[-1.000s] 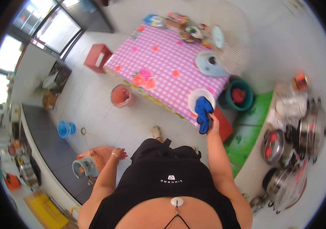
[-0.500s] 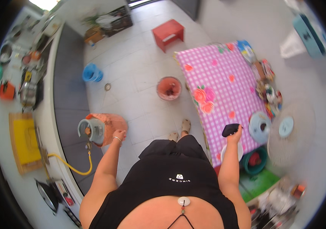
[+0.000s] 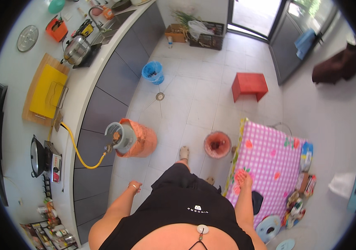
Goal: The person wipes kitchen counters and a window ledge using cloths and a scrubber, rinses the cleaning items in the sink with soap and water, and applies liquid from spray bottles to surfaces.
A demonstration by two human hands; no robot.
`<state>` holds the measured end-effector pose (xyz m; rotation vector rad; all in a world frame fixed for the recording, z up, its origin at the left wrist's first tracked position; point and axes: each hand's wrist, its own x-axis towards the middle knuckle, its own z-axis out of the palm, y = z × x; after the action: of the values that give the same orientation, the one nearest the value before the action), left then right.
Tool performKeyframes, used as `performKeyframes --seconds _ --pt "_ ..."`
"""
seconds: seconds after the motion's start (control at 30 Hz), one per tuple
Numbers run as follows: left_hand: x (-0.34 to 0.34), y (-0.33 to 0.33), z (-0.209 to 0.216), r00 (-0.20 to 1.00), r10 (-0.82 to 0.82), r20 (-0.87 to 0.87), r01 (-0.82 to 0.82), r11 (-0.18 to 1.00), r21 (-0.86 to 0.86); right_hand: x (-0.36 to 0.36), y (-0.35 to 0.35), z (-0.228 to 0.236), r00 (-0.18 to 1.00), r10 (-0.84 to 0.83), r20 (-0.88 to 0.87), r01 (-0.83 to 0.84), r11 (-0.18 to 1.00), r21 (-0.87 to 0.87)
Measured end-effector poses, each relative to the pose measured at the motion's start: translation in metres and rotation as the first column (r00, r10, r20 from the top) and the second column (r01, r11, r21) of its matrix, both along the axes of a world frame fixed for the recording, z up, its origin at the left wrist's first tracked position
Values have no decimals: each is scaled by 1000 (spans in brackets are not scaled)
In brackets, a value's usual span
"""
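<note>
My left hand (image 3: 135, 186) hangs over the floor on the near side of an orange gas cylinder (image 3: 143, 137), apart from it. Nothing shows in its loosely parted fingers. On the right, my right hand (image 3: 243, 179) is over the printed roses of a pink checked tablecloth (image 3: 265, 156), fingers spread and holding nothing. Whether it touches the cloth I cannot tell. Just right of that forearm lies a dark, flat, soft-looking item (image 3: 258, 203), its kind unclear. A round light-blue lid-like thing (image 3: 268, 228) sits nearer me on the table.
A pinkish bucket (image 3: 217, 144) stands on the floor beside the table, with a red stool (image 3: 249, 86) beyond. At left runs a counter (image 3: 76, 96) with a pot (image 3: 77, 51); a yellow hose (image 3: 78, 152) loops from it to the cylinder. A blue bin (image 3: 153, 72) is farther off.
The view has swung right, bringing in an open door. My right hand, earlier at the dark item, is now apart from it and farther forward. My left hand is now farther from the cylinder.
</note>
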<state>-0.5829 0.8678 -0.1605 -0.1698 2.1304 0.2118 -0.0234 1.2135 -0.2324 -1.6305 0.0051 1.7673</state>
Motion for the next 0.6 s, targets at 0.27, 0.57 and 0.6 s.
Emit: performKeyframes --seconds 0.27,0.57,0.6 --pt "-104 139 -8 976 -78 201 57 992 112 -129 142 3 882 353 313 -341 935 -92" --pt "-304 455 -4 949 -249 -192 312 814 490 -232 264 24 694 651 307 -596 759 -262" --pt "-313 494 9 957 -218 -191 287 797 532 -238 279 19 680 669 301 -620 743 -251"
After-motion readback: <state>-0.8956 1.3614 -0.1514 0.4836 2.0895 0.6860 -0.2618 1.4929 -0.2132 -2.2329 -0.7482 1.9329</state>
